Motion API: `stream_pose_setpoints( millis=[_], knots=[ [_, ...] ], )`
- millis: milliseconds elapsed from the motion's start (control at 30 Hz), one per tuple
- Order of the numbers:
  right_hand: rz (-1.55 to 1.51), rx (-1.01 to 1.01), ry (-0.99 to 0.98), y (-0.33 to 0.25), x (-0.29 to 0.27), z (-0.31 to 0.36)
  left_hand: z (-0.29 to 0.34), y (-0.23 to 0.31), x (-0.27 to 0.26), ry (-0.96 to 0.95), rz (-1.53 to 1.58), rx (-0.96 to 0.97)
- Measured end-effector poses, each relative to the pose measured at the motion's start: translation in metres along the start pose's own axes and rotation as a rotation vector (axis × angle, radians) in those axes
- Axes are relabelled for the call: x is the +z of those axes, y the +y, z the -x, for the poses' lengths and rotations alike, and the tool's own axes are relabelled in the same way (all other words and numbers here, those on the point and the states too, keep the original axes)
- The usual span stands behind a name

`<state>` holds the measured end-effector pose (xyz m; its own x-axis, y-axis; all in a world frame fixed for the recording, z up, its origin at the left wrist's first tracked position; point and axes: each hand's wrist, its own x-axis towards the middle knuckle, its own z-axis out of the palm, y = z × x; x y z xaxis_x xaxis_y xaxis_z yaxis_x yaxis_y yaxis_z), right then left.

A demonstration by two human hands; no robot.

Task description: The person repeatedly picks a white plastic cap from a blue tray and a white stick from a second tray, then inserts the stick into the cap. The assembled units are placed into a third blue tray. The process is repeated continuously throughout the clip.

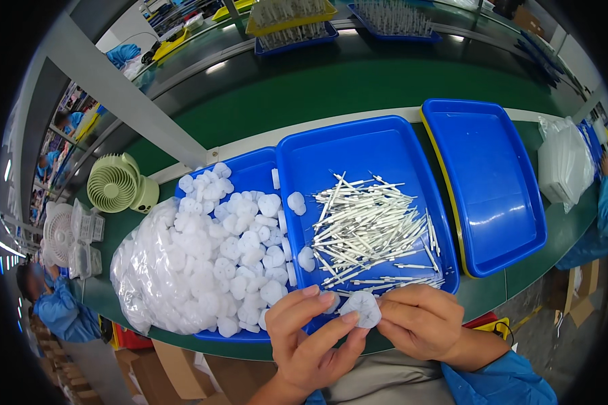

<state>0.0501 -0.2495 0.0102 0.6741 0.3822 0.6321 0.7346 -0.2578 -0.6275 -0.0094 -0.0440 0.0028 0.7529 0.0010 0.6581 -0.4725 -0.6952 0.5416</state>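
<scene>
Close in front of me, at the near edge of the blue tray, both hands are at a small white scalloped disc (361,309). My right hand (420,322) pinches its right side, the fingers curled. My left hand (311,347) holds its left side with index finger and thumb, the other fingers raised. Another whitish piece (332,303) shows behind the left fingertips; whether it is touched I cannot tell. Beyond my hands, a blue tray (341,145) carries a heap of thin white sticks (365,226) with greyish ends. A few discs lie along its left side.
To the left, many white discs (250,236) spill from a clear plastic bag (145,263) over another blue tray (257,162). A green fan (115,183) stands behind it. Stacked blue and yellow trays (486,175) and a wrapped white bundle (564,165) are on the right.
</scene>
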Motion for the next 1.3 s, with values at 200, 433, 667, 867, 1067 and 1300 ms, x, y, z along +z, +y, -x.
stream_pose_setpoints(
  millis=[200, 433, 667, 867, 1067, 1300],
  knots=[
    [-0.01, -0.008, 0.018, 0.001, 0.002, 0.001, 0.002, -0.002, 0.001, -0.006, 0.012, 0.005],
    [0.001, -0.015, 0.006, 0.001, 0.003, -0.004, -0.002, 0.0, -0.004, -0.041, -0.031, -0.005],
    [0.019, 0.013, -0.025, 0.0, 0.001, -0.003, -0.007, -0.006, 0.0, -0.049, 0.087, 0.011],
    [0.004, -0.05, -0.009, 0.001, 0.0, -0.003, -0.009, -0.001, 0.005, -0.015, 0.158, 0.025],
    [-0.019, -0.082, -0.002, 0.002, -0.003, -0.007, -0.01, -0.002, 0.004, -0.011, 0.192, 0.052],
    [0.022, -0.047, -0.009, 0.0, -0.003, -0.008, -0.014, 0.004, 0.006, -0.031, 0.165, -0.029]
  ],
)
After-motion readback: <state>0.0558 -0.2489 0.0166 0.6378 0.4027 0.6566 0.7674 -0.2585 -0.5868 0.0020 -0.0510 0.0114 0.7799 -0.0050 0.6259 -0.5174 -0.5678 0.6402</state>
